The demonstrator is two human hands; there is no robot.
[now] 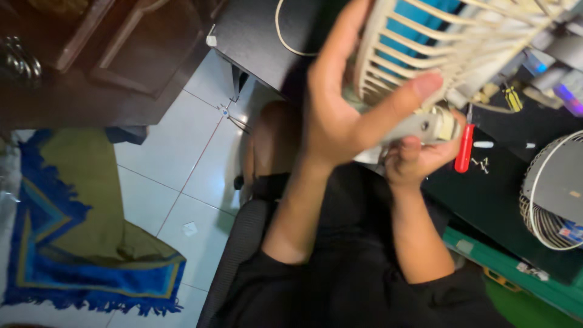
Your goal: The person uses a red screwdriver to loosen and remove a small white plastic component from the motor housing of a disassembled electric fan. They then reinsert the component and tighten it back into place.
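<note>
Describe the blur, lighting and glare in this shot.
Head view: the left hand and cream fan grille are motion-blurred; the rug is sharper; the white floor tiles are lit without harsh glare; the wooden cabinet is dim.

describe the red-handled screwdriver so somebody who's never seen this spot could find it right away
Start at the black desk on the right side of the view, past the cream plastic fan grille that the left hand holds up. Just beside the right hand lies the red-handled screwdriver, near some small loose screws. It is the only bright red thing there; the other screwdriver is yellow and black.
</note>
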